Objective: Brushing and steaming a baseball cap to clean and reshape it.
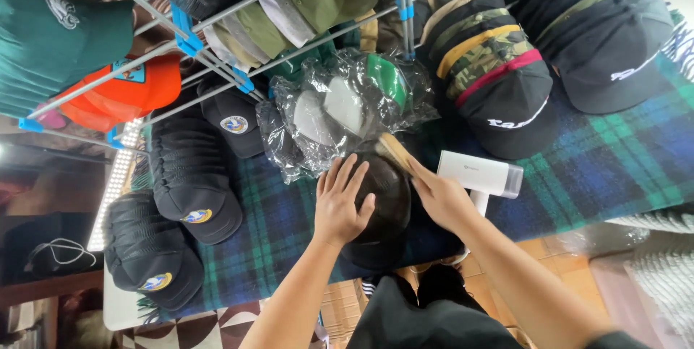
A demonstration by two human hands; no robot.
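Observation:
A black cap (387, 201) lies on the blue and green plaid blanket (600, 168) near the table's front edge. My left hand (341, 204) rests flat on the cap's crown with its fingers spread. My right hand (441, 197) grips a wooden-handled brush (395, 150), its head blurred, held over the cap's far side. Right beside the brush hand lies a white handheld steamer (481, 174).
Caps wrapped in clear plastic (340, 114) lie just beyond the black cap. Stacks of black caps (191, 175) sit at the left, camouflage and dark caps (499, 81) at the right. A metal rack with blue clips (188, 38) holds green and orange caps overhead.

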